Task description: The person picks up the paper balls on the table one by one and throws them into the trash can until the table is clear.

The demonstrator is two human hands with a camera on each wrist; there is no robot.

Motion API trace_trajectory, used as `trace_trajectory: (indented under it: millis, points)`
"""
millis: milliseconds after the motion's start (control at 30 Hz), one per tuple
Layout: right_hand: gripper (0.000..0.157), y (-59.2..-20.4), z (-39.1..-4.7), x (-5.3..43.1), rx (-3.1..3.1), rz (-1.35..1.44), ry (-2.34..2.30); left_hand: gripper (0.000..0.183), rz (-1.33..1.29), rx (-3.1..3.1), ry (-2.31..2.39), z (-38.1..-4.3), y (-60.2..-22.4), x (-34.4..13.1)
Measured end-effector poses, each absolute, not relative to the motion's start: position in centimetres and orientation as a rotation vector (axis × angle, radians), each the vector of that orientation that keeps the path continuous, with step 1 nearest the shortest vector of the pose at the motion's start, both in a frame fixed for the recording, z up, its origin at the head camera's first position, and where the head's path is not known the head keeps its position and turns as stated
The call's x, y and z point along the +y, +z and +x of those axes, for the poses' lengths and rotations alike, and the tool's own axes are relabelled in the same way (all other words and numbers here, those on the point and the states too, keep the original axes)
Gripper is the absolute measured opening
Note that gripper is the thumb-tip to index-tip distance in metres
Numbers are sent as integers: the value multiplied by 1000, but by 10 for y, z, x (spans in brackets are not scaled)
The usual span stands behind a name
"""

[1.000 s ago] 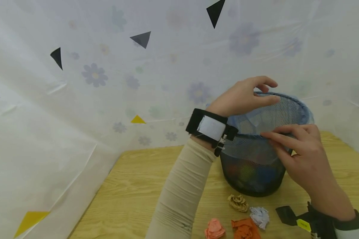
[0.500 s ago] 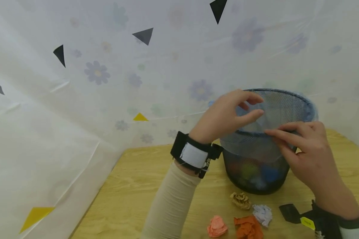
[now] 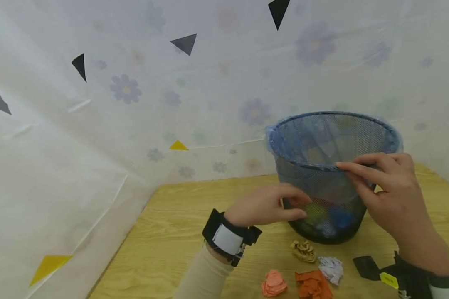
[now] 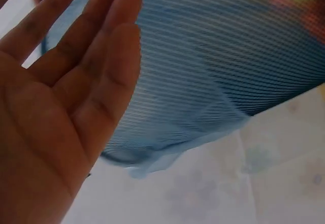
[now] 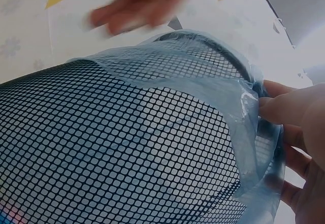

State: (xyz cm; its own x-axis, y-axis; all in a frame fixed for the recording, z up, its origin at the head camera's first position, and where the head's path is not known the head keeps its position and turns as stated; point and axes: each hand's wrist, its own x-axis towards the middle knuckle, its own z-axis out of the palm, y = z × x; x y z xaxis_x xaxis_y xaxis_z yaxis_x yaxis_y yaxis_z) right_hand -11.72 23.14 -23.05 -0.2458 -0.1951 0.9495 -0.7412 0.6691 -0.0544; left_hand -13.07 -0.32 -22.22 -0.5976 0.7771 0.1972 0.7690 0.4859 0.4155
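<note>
A black mesh wastebasket (image 3: 321, 178) stands upright on the table, lined with a thin blue plastic bag (image 5: 198, 94) folded over its rim. Coloured lumps show through the mesh near its bottom. My right hand (image 3: 389, 187) pinches the rim and bag edge at the front right, thumb and fingers on either side in the right wrist view. My left hand (image 3: 269, 203) is in front of the basket's left side, fingers loosely bent and holding nothing. In the left wrist view the left palm (image 4: 40, 122) and relaxed fingers show beside the mesh.
In front of the basket lie crumpled paper balls: tan (image 3: 304, 251), white (image 3: 331, 269), orange (image 3: 313, 284) and salmon pink (image 3: 274, 283). The wooden table (image 3: 164, 249) meets a pale flowered sheet (image 3: 209, 91) behind and at the left.
My left hand has come down and to the left, from over the basket's opening to beside its lower wall. The right hand keeps its pinch on the rim.
</note>
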Motion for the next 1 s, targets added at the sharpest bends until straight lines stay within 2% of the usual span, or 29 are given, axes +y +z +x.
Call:
trace_trajectory:
  millis: [200,433,767,1000]
  points:
    - [58,-232,-117,233,-1783,747,622,37,1226,2646,328,-145,-277,16]
    - [56,-231,-115,236,-1852,760,595,41,1159,2544,65,-155,-318,36]
    - [56,-232,-118,233,-1800,760,639,33,1223,2513,-60,-157,-340,45]
    - [56,-231,-117,234,-1823,758,634,33,1142,2614,-188,-157,-343,40]
